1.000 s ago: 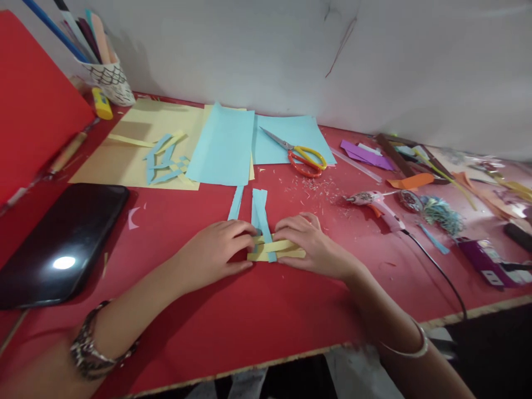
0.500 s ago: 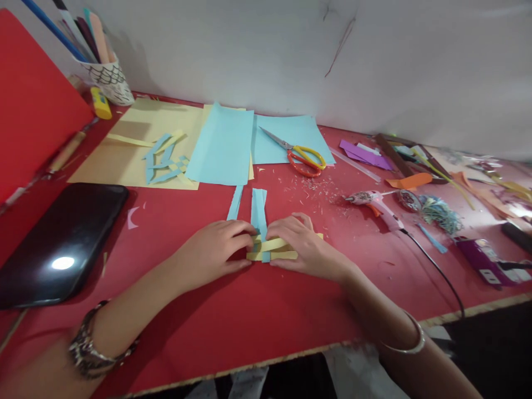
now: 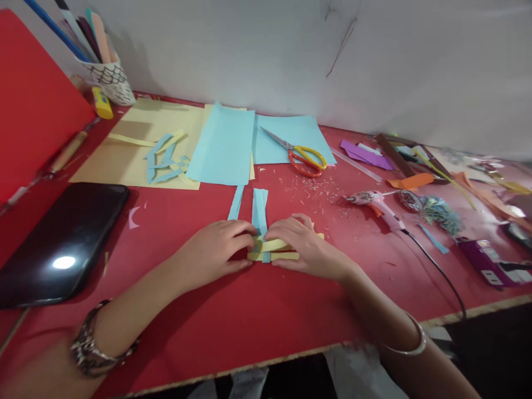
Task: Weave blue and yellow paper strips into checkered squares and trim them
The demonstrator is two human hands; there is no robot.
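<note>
Near the middle of the red table, yellow paper strips (image 3: 276, 244) lie crosswise over and under a light-blue paper strip (image 3: 260, 213), which points away from me. My left hand (image 3: 224, 246) is closed, its curled fingertips on the left ends of the yellow strips. From the other side my right hand (image 3: 301, 246) grips the same yellow strips, fingers bent and thumb low. Its fingers hide part of them. A second blue strip (image 3: 236, 203) stretches out behind my left hand, its near end hidden there.
Scissors (image 3: 305, 158) rest on blue paper (image 3: 222, 144) and sheets at the back. To the right are a pink glue gun (image 3: 384, 210) with its cable, a yarn bundle (image 3: 440, 213) and a purple box (image 3: 484, 260). A black phone (image 3: 62, 244) lies left, below a pen cup (image 3: 110, 80).
Both hands stay in almost the same place on the strips. The whole view has shifted very slightly; nothing else has visibly moved.
</note>
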